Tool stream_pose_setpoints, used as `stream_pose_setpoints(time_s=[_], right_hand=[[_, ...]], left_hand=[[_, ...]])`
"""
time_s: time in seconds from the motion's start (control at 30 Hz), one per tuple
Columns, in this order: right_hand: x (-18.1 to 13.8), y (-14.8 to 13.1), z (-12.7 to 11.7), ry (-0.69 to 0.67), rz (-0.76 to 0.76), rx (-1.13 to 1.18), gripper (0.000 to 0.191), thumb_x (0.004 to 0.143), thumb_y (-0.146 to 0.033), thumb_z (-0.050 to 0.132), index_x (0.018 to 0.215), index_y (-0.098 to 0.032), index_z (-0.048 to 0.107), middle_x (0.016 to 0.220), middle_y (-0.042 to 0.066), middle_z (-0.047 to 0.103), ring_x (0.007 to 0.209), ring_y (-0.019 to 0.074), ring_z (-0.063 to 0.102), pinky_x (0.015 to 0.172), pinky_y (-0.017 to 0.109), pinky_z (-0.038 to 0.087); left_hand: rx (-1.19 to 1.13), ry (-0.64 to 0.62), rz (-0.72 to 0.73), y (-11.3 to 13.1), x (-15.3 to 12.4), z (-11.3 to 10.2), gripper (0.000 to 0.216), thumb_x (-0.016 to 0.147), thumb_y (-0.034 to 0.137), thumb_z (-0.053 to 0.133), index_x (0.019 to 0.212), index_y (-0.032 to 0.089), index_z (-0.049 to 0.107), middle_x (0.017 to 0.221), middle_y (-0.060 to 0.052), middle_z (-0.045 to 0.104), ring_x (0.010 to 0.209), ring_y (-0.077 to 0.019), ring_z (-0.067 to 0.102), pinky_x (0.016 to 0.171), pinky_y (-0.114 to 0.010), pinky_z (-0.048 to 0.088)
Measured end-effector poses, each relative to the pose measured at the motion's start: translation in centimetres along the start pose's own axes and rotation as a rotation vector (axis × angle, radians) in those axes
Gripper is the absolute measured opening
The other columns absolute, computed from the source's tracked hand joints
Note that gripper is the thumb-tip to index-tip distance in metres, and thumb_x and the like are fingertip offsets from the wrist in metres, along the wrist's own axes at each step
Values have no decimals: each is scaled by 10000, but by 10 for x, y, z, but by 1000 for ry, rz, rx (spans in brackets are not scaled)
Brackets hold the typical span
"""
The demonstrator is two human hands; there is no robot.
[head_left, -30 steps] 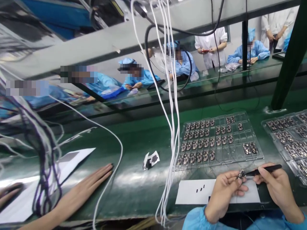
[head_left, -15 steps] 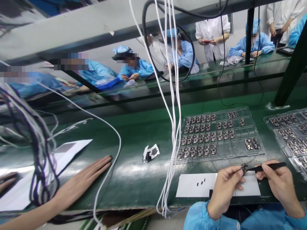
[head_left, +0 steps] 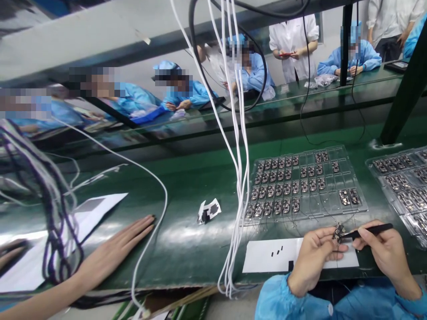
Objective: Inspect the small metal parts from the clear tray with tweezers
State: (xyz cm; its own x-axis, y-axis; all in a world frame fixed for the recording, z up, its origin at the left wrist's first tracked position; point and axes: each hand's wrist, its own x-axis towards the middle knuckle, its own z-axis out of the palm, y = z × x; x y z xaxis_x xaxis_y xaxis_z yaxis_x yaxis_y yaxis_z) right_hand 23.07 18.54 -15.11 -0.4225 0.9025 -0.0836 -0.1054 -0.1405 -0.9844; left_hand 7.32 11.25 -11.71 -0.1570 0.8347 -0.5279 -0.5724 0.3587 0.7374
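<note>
My left hand [head_left: 312,260] pinches a small dark circuit board [head_left: 339,232] between thumb and fingers, just above a white paper sheet [head_left: 267,260]. My right hand [head_left: 387,251] grips black tweezers [head_left: 368,231], whose tip touches the board. Both hands hover at the near edge of the green bench, in front of a clear plastic tray [head_left: 330,213] that holds several rows of the same small boards.
A second tray of boards [head_left: 402,178] lies at the right. White cables [head_left: 238,178] hang down left of the tray. A co-worker's hand [head_left: 113,253] lies flat at the left beside white paper [head_left: 96,213]. A torn label scrap [head_left: 208,211] lies mid-bench. People in blue coats sit at the far benches.
The view has shifted slightly up and left. My hands stay together with the tweezers' tip at the board; the co-worker's hand has not moved.
</note>
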Motion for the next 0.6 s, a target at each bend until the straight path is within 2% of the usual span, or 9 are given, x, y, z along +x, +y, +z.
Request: stream_pose_setpoints(time_s=[0.6], right_hand=[[0, -12, 8, -4, -38, -115, 169, 786, -327, 656, 776, -159, 646, 586, 36, 680, 528, 170, 640, 534, 237, 527]], left_hand=[[-20, 11, 12, 2, -4, 4, 426, 574, 291, 809, 901, 73, 645, 770, -118, 694, 733, -200, 663, 678, -263, 500]])
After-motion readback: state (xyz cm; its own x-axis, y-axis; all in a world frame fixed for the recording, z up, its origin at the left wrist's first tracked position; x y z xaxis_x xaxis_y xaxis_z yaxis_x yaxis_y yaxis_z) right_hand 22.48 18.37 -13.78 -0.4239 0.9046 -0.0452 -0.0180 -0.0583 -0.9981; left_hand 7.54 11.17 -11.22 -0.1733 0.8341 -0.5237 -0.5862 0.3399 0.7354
